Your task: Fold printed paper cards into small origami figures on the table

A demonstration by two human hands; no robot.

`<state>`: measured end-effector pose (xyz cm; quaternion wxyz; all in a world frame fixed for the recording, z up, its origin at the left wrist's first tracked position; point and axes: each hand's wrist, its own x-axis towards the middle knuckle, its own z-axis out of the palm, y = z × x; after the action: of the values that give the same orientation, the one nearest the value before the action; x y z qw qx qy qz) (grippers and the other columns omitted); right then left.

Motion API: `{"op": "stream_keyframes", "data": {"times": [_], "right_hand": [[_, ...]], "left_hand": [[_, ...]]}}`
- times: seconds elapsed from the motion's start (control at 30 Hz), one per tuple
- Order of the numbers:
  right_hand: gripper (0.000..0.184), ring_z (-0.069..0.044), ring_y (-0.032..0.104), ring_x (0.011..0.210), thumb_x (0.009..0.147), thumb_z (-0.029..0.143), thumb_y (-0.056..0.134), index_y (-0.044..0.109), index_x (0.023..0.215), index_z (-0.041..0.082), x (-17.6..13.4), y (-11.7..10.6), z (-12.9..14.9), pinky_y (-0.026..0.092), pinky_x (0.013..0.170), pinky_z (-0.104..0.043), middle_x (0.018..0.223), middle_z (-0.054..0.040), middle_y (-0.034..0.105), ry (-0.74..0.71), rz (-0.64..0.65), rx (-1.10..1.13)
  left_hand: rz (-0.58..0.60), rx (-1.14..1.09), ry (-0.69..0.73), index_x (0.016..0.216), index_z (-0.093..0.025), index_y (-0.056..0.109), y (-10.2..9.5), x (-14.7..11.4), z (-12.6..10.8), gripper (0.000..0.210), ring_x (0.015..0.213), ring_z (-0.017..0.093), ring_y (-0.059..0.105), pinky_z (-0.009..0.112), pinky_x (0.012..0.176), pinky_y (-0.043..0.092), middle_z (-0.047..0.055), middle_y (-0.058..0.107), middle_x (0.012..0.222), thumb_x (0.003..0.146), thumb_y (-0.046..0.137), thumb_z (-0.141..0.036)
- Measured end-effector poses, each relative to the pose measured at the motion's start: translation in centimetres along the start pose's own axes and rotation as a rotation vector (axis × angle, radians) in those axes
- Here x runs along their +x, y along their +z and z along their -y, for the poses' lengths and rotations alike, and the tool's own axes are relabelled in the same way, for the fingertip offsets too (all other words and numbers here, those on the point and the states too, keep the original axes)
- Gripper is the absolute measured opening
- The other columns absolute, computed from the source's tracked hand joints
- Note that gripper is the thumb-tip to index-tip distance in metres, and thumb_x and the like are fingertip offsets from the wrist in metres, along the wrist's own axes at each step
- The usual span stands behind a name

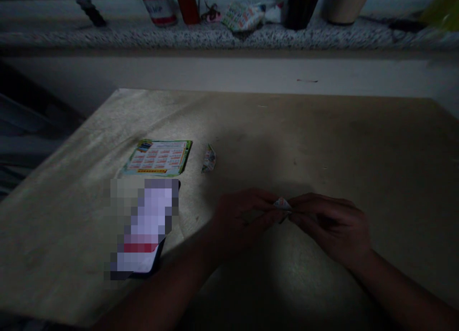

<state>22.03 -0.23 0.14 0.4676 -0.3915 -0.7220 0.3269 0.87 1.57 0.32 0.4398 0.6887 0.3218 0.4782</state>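
Both hands pinch a small folded paper (283,204) — left hand (239,221) at nine o'clock, right hand (332,224) at three. It looks light, thin and easily creased — best held by its edges.

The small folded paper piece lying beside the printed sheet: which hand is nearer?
Left. The left hand sits just below and right of the folded paper piece; the right hand is farther right.

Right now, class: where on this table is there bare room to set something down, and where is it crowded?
Bare room: the wide right half of the beige table, beyond the right hand, and the far strip toward the wall. Crowded: the left, where the green printed sheet, the small folded paper piece and the blurred phone lie beside the left hand.
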Motion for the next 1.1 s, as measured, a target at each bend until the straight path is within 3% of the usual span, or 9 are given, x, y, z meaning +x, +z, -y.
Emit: {"op": "stream_keyframes", "data": {"times": [0.2, 0.37, 0.6, 0.77, 0.9, 1.1], "right_hand": [[0.014, -0.018, 0.077, 0.070, 0.083, 0.010, 0.076, 0.077, 0.084, 0.024, 0.04, 0.07, 0.20, 0.063, 0.060, -0.027, 0.082, -0.0033, 0.081, 0.061, -0.037, 0.047], [0.015, -0.018, 0.077, 0.071, 0.083, 0.009, 0.076, 0.077, 0.088, 0.022, -0.04, -0.02, 0.16, 0.064, 0.062, -0.028, 0.085, -0.0049, 0.081, 0.019, -0.035, 0.036], [0.020, -0.014, 0.076, 0.068, 0.077, 0.014, 0.084, 0.074, 0.092, 0.022, -0.27, 0.00, 0.24, 0.061, 0.063, -0.019, 0.080, -0.0014, 0.081, 0.040, -0.100, -0.042], [0.027, -0.015, 0.077, 0.073, 0.079, 0.017, 0.082, 0.073, 0.104, 0.021, -0.08, -0.17, 0.10, 0.062, 0.067, -0.020, 0.085, -0.0029, 0.081, 0.008, -0.030, -0.051], [0.022, -0.015, 0.077, 0.071, 0.082, 0.018, 0.079, 0.073, 0.103, 0.020, 0.20, -0.24, 0.19, 0.060, 0.063, -0.020, 0.082, -0.0032, 0.079, -0.026, 0.035, -0.068], [0.020, -0.014, 0.074, 0.072, 0.083, 0.011, 0.077, 0.072, 0.101, 0.019, 0.05, -0.34, 0.23, 0.059, 0.064, -0.022, 0.082, -0.0031, 0.077, -0.050, 0.021, -0.059]], "left_hand": [[-0.020, 0.003, 0.011, 0.088, -0.019, 0.079, 0.47, -0.09, 0.07, 0.009, 0.084, 0.014, 0.078, 0.022, 0.079, 0.062, 0.004, 0.082, 0.094, 0.084, 0.077, -0.012], [-0.026, -0.024, -0.107, 0.098, -0.018, 0.077, 0.65, -0.46, 0.34, 0.016, 0.087, 0.017, 0.078, 0.026, 0.082, 0.061, 0.005, 0.082, 0.096, 0.082, 0.078, -0.016], [0.050, -0.027, -0.165, 0.106, -0.018, 0.074, 0.45, -0.58, 0.67, 0.032, 0.088, 0.019, 0.075, 0.028, 0.080, 0.059, 0.006, 0.079, 0.097, 0.076, 0.084, -0.026], [0.051, -0.077, -0.223, 0.106, -0.017, 0.072, 0.61, -0.32, 0.30, 0.032, 0.085, 0.018, 0.074, 0.028, 0.077, 0.059, 0.007, 0.079, 0.099, 0.075, 0.081, -0.020], [0.058, -0.023, -0.222, 0.112, -0.017, 0.069, 0.55, -0.40, 0.23, 0.040, 0.082, 0.017, 0.072, 0.028, 0.074, 0.057, 0.007, 0.079, 0.098, 0.074, 0.081, -0.021], [0.114, 0.016, -0.288, 0.118, -0.016, 0.069, 0.30, -0.28, 0.03, 0.044, 0.083, 0.018, 0.070, 0.028, 0.075, 0.056, 0.007, 0.079, 0.100, 0.077, 0.081, -0.027]]}}
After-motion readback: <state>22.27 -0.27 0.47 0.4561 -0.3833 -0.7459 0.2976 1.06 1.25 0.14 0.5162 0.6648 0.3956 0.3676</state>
